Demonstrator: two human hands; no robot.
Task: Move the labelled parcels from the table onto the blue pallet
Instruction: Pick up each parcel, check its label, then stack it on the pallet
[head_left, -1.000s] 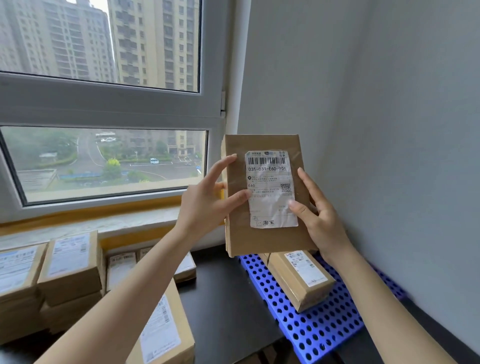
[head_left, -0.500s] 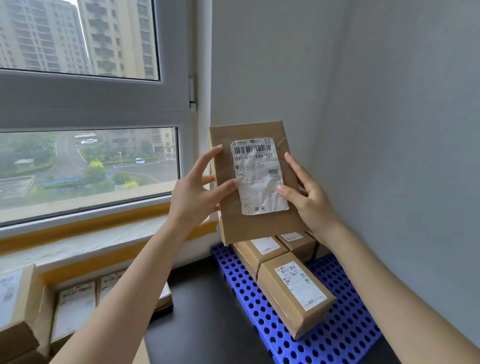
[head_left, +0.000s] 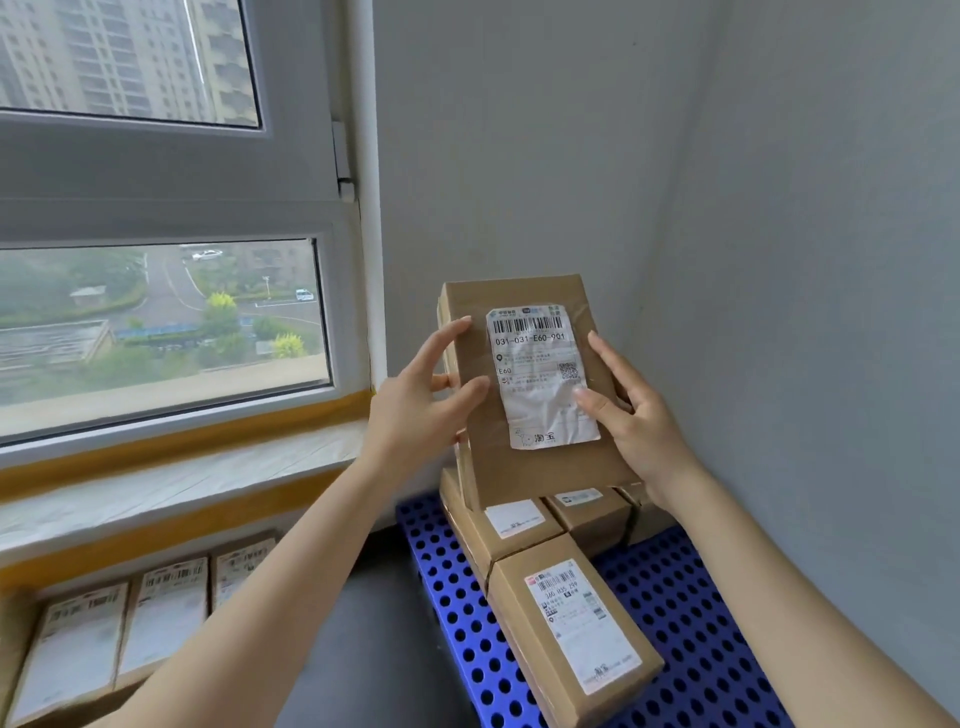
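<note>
I hold a brown cardboard parcel (head_left: 524, 467) upright in the air, its white barcode label facing me. My left hand (head_left: 421, 405) grips its left edge and my right hand (head_left: 631, 415) grips its right edge, thumb on the label. Directly below lies the blue perforated pallet (head_left: 691, 623) in the corner, carrying several labelled parcels: a long one (head_left: 571, 629) at the front, and two others (head_left: 511, 522) (head_left: 589, 506) behind it, partly hidden by the held parcel.
Labelled parcels (head_left: 161, 618) lie in a row on the dark table (head_left: 363, 649) at lower left, under the window sill (head_left: 171, 483). Grey walls (head_left: 779, 260) close in the pallet at the back and right.
The held parcel and both hands have come lower and further right, over the pallet's stacked parcels. My view has swung right, so the table parcels slid to the left edge.
</note>
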